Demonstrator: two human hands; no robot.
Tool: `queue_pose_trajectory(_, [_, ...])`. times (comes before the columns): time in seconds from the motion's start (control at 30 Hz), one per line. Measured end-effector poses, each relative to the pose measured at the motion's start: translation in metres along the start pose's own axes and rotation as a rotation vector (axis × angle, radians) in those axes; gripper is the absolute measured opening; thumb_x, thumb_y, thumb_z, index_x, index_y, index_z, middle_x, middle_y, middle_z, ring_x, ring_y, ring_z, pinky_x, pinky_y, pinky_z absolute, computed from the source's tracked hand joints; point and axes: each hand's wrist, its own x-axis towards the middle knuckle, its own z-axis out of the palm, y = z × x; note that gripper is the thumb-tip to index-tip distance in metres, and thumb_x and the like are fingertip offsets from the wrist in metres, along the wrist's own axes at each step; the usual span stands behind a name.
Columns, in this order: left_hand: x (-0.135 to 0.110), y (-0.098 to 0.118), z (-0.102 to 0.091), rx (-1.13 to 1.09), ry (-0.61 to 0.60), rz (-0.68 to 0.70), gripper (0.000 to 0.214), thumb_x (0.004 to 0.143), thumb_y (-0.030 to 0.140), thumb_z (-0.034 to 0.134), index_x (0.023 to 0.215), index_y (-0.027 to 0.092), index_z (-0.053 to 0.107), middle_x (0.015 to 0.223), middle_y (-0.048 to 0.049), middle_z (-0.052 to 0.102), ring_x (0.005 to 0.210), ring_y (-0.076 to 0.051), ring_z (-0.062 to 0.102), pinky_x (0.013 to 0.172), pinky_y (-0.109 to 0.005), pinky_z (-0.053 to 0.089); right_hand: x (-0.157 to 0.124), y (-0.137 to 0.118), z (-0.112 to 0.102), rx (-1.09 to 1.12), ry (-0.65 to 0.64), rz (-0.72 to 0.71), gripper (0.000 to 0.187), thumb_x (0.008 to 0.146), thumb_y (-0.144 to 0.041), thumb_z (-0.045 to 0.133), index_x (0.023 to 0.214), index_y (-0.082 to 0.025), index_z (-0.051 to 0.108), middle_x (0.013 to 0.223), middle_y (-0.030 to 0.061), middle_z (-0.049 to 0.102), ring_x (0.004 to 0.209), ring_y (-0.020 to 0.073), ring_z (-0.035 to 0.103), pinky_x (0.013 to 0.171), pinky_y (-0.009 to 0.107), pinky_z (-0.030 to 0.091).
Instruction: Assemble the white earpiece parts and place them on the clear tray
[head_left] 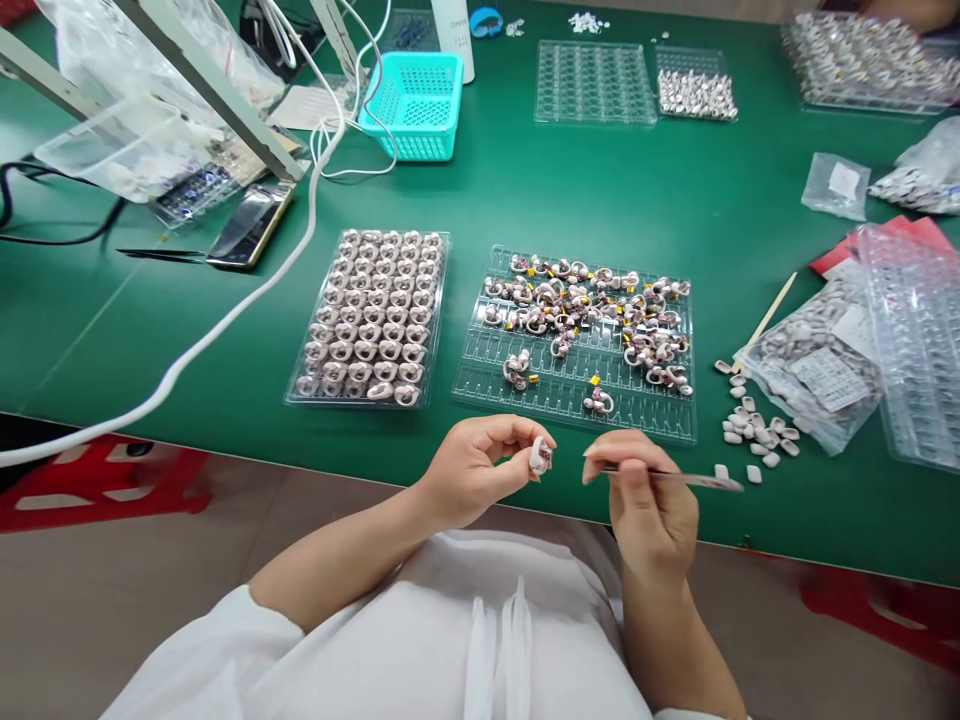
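My left hand (472, 465) pinches a small off-white earbud shell (538, 457) between thumb and fingertips, its dark, reddish inner side turned to the right. A short gap to the right, my right hand (656, 500) is closed around slim metal tweezers (709, 482), which lie level; their tips are hard to make out. Just beyond both hands is a clear ridged tray (487, 385) strewn with ring-like earbud parts (555, 300) bearing yellow tabs. To its left, a second clear tray (442, 330) holds neat rows of pale shells (371, 310).
Loose pale caps (761, 435) lie at the right beside a filled plastic bag (817, 350), a wooden stick (769, 315) and stacked clear trays (915, 350). A white cable (225, 335) crosses the left side. Behind stand a turquoise basket (416, 105) and a phone (251, 225).
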Motion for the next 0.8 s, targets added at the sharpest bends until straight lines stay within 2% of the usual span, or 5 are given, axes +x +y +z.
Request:
queue_pose_trajectory(0.1, [-0.001,-0.002,0.003,-0.011,0.020,0.044,0.015,0.084,0.026,0.070,0.087,0.011,0.072,0.076,-0.0058,0.071,0.066,-0.013,0.065,0.065,-0.023,0.056,-0.004,0.004,0.007,-0.134,-0.099,0.093,0.015,0.096,-0.021,0.058,0.106,-0.025,0.068,0.097,0.0047,0.062,0.077,0.0156,0.059,0.064,0.029,0.048])
queue_pose_trajectory(0.17, [-0.001,-0.005,0.005,-0.015,0.042,0.064,0.019,0.085,0.030,0.070,0.090,0.012,0.073,0.082,-0.0080,0.074,0.072,-0.016,0.068,0.069,-0.025,0.058,-0.005,0.007,0.014,-0.151,-0.119,0.093,0.016,0.091,-0.020,0.064,0.105,-0.026,0.065,0.096,0.0034,0.060,0.079,0.0156,0.058,0.064,0.028,0.047])
queue_pose_trajectory(0.37, [-0.001,-0.010,0.008,-0.005,0.087,0.091,0.027,0.084,0.038,0.074,0.094,0.013,0.076,0.090,-0.0104,0.079,0.081,-0.021,0.074,0.076,-0.028,0.061,0.000,0.010,0.029,-0.131,-0.048,0.055,0.019,0.087,-0.015,0.066,0.101,-0.026,0.059,0.089,0.0001,0.053,0.069,0.0121,0.048,0.059,0.026,0.041])
queue_pose_trajectory(0.53, [-0.002,-0.008,0.005,0.008,0.120,0.086,0.027,0.083,0.037,0.076,0.096,0.014,0.080,0.093,-0.0102,0.081,0.086,-0.023,0.076,0.079,-0.029,0.063,0.003,0.010,0.031,-0.132,-0.017,0.044,0.013,0.087,-0.016,0.067,0.095,-0.025,0.061,0.087,0.0006,0.054,0.072,0.0135,0.052,0.058,0.026,0.042])
queue_pose_trajectory(0.8, [-0.001,-0.005,0.000,0.023,0.066,0.063,0.024,0.084,0.032,0.075,0.099,0.014,0.081,0.101,-0.0102,0.081,0.090,-0.024,0.077,0.080,-0.028,0.064,0.005,0.008,0.035,-0.061,0.041,0.129,0.005,0.087,-0.019,0.063,0.088,-0.023,0.060,0.082,0.0000,0.052,0.065,0.0116,0.052,0.052,0.025,0.044])
